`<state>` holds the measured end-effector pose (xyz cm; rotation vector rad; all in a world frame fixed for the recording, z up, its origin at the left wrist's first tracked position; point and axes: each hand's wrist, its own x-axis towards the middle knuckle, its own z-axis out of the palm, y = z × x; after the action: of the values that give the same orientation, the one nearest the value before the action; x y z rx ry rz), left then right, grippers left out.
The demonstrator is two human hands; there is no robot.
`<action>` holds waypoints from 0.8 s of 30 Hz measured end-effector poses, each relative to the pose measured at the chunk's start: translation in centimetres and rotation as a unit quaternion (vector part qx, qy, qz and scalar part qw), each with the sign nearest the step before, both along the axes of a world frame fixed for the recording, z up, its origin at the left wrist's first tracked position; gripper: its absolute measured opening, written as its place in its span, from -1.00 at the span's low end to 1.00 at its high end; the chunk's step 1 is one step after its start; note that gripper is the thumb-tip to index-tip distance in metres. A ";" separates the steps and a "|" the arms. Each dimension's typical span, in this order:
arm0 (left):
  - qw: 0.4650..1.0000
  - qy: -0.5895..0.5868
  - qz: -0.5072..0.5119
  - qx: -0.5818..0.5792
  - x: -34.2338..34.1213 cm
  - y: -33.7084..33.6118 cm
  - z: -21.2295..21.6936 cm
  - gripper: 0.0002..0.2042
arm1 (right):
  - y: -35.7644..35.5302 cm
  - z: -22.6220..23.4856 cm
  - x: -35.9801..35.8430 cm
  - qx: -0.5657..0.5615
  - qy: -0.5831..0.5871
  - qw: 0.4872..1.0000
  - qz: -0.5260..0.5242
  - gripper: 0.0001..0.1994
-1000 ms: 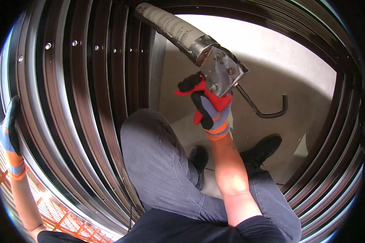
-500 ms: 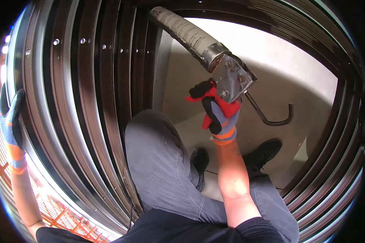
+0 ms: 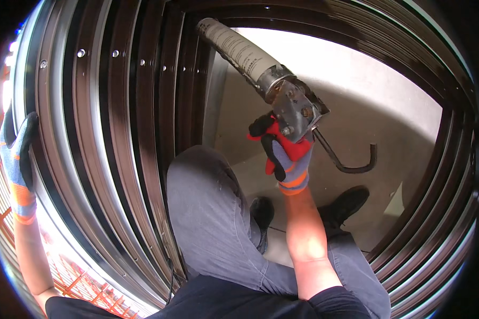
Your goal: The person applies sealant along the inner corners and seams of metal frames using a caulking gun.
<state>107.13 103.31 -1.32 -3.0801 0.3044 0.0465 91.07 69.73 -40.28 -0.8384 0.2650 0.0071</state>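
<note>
My right hand [image 3: 287, 159], in a grey, orange and black glove, is closed around the red handle of a caulking gun [image 3: 295, 109]. A cartridge [image 3: 242, 53] with a pale printed label sits in the gun. Its tip reaches the inner corner of a brown metal frame at the upper left. From the gun's back end a hooked rod [image 3: 351, 169] sticks out to the right. At the far left my gloved left hand [image 3: 18, 154] grips the edge of an outer metal frame [image 3: 29, 101], thumb on one side and fingers on the other.
Several nested brown metal frames [image 3: 109, 106] surround me, with screw holes along the left ones. My knee [image 3: 202, 186] is close to their inner side. A black shoe [image 3: 351, 204] stands on the grey floor [image 3: 324, 159]. Orange mesh [image 3: 85, 284] shows at the lower left.
The caulking gun and my right hand sit slightly lower and a little to the left in the picture. The view has shifted slightly. My left hand keeps its place on the frame.
</note>
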 end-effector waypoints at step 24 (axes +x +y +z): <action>1.000 -0.020 -0.018 0.011 1.7 4.7 1.4 -0.62 | -8.0 1.4 -0.1 -0.056 -0.031 0.998 0.010 -0.59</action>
<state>108.84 108.00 0.07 -3.0477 0.3537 -0.0120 90.95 61.76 -38.92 -0.9513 0.1992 -0.0155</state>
